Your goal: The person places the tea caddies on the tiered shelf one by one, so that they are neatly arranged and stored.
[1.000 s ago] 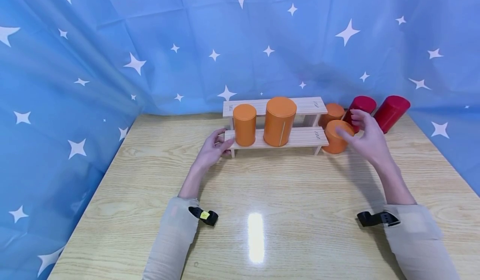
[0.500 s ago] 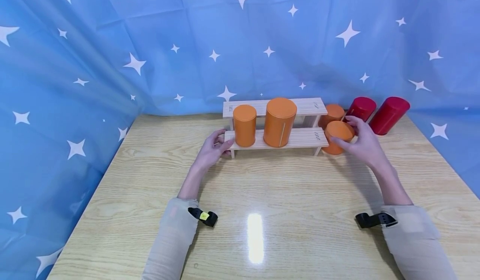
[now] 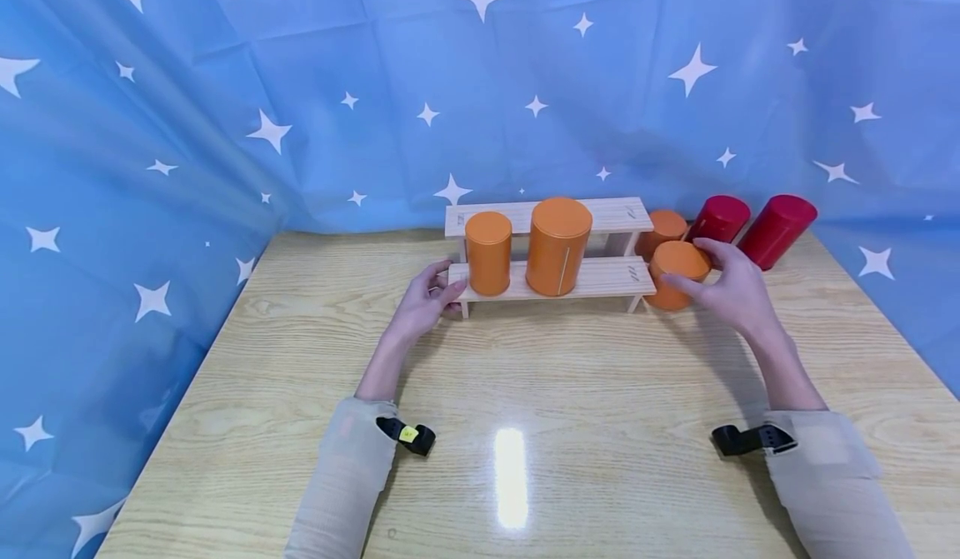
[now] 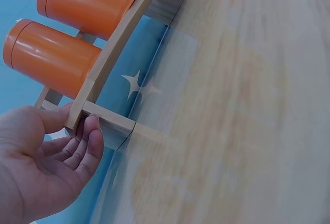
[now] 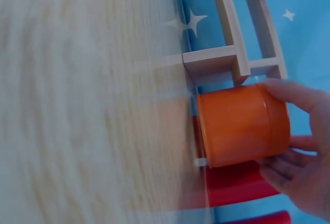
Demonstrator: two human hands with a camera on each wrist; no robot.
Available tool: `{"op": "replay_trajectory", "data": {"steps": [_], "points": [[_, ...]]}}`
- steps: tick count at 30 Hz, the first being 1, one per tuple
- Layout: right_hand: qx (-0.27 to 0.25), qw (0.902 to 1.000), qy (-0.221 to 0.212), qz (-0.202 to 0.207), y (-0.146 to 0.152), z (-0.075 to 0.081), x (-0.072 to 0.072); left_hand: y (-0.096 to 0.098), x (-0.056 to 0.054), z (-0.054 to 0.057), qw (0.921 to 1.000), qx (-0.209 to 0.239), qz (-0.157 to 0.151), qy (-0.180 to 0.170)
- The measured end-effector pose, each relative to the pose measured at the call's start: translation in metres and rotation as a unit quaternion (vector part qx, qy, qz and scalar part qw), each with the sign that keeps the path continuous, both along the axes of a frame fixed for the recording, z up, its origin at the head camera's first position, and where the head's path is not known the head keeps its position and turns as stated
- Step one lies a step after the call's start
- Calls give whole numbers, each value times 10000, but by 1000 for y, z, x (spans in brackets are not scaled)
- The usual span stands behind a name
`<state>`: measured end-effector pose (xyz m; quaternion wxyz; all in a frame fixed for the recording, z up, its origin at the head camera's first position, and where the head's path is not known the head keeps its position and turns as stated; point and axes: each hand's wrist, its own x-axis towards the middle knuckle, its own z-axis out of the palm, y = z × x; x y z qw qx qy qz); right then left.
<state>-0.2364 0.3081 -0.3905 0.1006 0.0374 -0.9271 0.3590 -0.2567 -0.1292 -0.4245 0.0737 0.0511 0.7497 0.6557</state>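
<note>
At the left end of a two-tier pale wooden rack (image 3: 603, 278), my left hand (image 3: 422, 301) pinches the lower board between thumb and fingers. A narrow orange canister (image 3: 489, 255) and a wider, taller orange canister (image 3: 558, 247) stand upright on that lower board. My right hand (image 3: 737, 288) holds a short orange canister (image 3: 675, 269) just right of the rack. In the right wrist view, the thumb lies on one side of this short orange canister (image 5: 240, 126) and the fingers on the other. Its base appears to be on the table.
Behind the short canister stands another orange canister (image 3: 663, 230), partly hidden. Two red canisters (image 3: 720, 217) (image 3: 778, 230) stand farther right near the back edge. A blue star-patterned curtain (image 3: 480, 76) hangs behind the wooden table (image 3: 570, 401).
My right hand has come down and left from above the short orange canister and taken hold around its top. The left hand keeps its place on the rack.
</note>
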Motion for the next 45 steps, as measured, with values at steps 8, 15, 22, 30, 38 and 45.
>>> {"op": "replay_trajectory", "data": {"steps": [8,15,22,30,38,45], "points": [[-71,9980,534,-325,1,10,3,1,1,0,9999,-81,-32,95],[-268,9933,967,-576,-2,21,9,1,2,1,9999,-60,-13,120],[-233,9916,1146,-554,-17,31,13,0,3,5,9999,68,-113,49],[-370,9918,1224,-32,-42,30,14,1,1,1,9999,3,-78,72],[-427,9938,1012,171,-58,23,10,1,0,1,9999,-3,-66,120],[-411,9937,1019,239,-68,22,6,1,0,1,9999,43,-95,124]]}}
